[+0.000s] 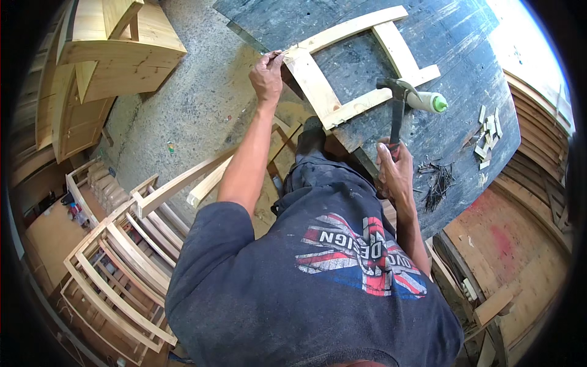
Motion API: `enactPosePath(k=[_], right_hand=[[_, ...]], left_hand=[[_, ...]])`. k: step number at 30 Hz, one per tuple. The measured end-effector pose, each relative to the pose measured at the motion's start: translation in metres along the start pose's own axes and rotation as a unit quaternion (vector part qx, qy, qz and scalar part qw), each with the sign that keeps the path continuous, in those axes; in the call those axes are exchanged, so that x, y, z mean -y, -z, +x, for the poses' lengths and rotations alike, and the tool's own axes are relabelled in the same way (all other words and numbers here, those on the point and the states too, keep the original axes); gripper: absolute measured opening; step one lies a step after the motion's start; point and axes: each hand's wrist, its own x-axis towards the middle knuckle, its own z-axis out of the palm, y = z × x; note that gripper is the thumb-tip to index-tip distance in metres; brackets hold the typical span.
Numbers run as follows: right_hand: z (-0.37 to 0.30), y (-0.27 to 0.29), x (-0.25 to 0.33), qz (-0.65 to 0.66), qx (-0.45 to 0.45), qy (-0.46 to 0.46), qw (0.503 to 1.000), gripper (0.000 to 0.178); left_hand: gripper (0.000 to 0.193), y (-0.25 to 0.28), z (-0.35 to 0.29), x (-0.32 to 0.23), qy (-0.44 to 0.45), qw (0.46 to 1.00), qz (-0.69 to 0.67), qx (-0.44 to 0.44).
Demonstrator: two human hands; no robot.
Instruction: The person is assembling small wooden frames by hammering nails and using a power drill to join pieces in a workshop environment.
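Note:
A pale wooden frame [313,78] with a curved rail lies on the dark worktable, one corner near the table's left edge. At that corner my left hand [267,77] has its fingertips pinched together; what they hold, if anything, is too small to make out. My right hand [396,170] is wrapped round the handle of a claw hammer [396,116], whose head hovers over or rests by the frame's near rail; I cannot tell which. Just beyond the hammer head lies a white bottle [426,101] with a green cap.
On the worktable [461,67], a heap of dark nails [438,185] lies right of my right hand, with small wood offcuts [489,136] farther right. Slatted wooden frames [122,257] stand at my left. Wooden cabinets [116,67] occupy the far left, and stacked boards [538,122] the right.

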Motion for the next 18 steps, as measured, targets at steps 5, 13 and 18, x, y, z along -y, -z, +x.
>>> enactPosePath(k=[5, 13, 18], right_hand=[[0.021, -0.018, 0.021, -0.07, 0.021, 0.048, 0.996, 0.033], [0.052, -0.056, 0.062, -0.231, 0.022, 0.1, 0.968, 0.043], [0.078, -0.094, 0.082, -0.288, 0.052, 0.285, 0.913, 0.055]], left_hand=[[0.018, -0.009, 0.021, 0.029, -0.01, 0.999, -0.029, 0.027], [0.017, -0.006, 0.026, 0.032, -0.063, 0.996, -0.038, 0.051], [0.016, -0.005, 0.025, 0.03, -0.062, 0.996, -0.014, 0.059]])
